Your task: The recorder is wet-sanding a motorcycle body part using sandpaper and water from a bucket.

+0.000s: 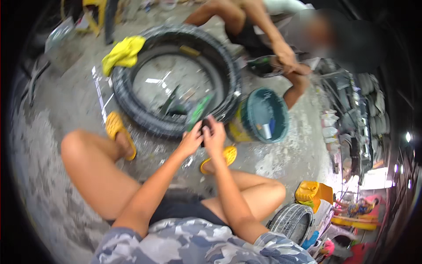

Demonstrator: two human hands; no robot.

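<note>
Both my hands meet over the near rim of a large black tire [125, 99] lying flat on the wet floor. A thin, glossy green panel with dark edges [201, 108] points up and away from my left hand [191, 141], which grips its near end. Close beside it, my right hand [214, 137] has its fingers curled on a small dark piece [205, 125]. Whether that piece belongs to the panel I cannot tell. Inside the tire's ring lie dark green shards or panels [170, 104]. A yellow cloth [124, 53] drapes over the tire's far left side.
Right of the tire stands a teal bucket [281, 121] with water and small items in it. Another person [259, 26] sits beyond, hands near their knee. A second tire [292, 222] and a yellow container [313, 193] are at my lower right. My feet wear yellow clogs [115, 125].
</note>
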